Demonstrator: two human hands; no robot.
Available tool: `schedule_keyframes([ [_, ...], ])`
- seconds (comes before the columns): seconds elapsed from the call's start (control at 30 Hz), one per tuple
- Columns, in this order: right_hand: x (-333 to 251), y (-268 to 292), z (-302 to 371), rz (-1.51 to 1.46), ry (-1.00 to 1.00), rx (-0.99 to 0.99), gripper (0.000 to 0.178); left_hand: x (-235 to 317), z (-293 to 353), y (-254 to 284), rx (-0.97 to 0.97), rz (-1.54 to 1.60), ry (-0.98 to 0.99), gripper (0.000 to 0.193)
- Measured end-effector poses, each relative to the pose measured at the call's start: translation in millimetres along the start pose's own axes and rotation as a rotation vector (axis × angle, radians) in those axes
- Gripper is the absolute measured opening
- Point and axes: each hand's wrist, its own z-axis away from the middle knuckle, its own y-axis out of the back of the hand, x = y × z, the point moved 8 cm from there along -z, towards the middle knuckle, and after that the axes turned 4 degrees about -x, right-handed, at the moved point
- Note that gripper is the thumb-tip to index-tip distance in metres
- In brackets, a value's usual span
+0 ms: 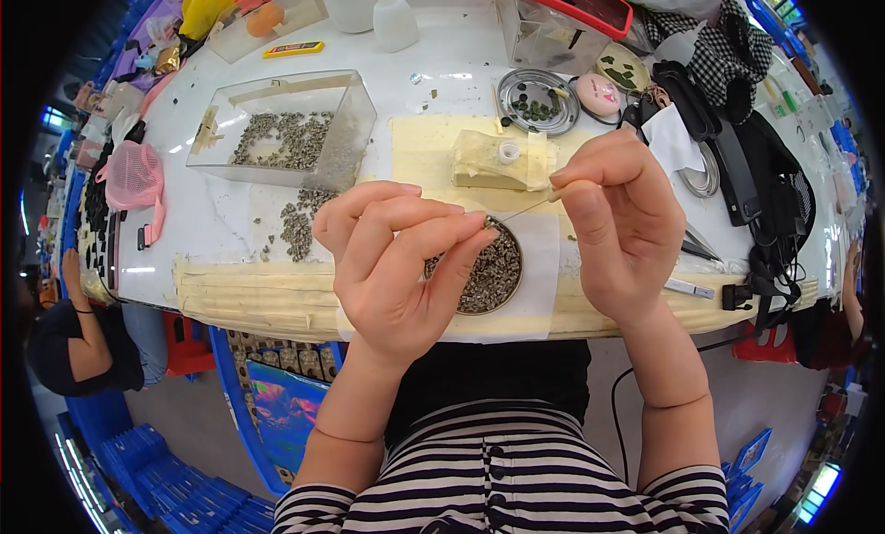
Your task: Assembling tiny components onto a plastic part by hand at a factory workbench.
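Observation:
My left hand (396, 267) is raised over the table edge, thumb and forefinger pinched on a tiny metal piece (489, 222), too small to make out fully. Opposite it, my right hand (627, 225) pinches a thin needle-like tool (530, 207) by its pale end. The tool's fine shaft slants down left, its tip at or close to the tiny piece; whether they touch I cannot tell. Below both hands lies a round dish (518, 285) filled with small grey metal parts (489, 280), partly covered by my left hand. It rests on a white sheet (539, 303).
A clear plastic box (355, 128) holds more metal parts, with loose ones (297, 225) spilled beside it. Behind my hands stand a tape-wrapped block (479, 170) and a round dish (576, 119) of dark green pieces. Tweezers (702, 243) and a black strap (737, 179) lie right.

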Motion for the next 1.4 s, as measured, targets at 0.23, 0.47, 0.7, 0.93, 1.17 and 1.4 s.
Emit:
schedule_keyframes([
  [0.23,1,-1,0,-0.013,-0.031,0.003,0.009,0,0,0,0.002,0.003,-0.003,0.021],
  [0.47,1,-1,0,-0.011,-0.044,0.0,0.008,0,0,0,0.005,0.008,-0.011,0.021],
  [0.7,3,-2,1,-0.014,-0.059,0.005,0.008,-1,1,0,0.003,0.007,-0.008,0.022],
  [0.93,3,0,1,-0.024,-0.03,-0.004,0.009,0,0,0,0.007,0.009,-0.013,0.022],
  [1.17,-1,15,-4,0.383,0.067,0.177,0.008,1,2,0,0.014,0.016,-0.025,0.021],
  [1.4,4,-8,-10,0.689,0.203,0.073,0.013,1,3,2,0.043,0.013,-0.025,0.021],
])
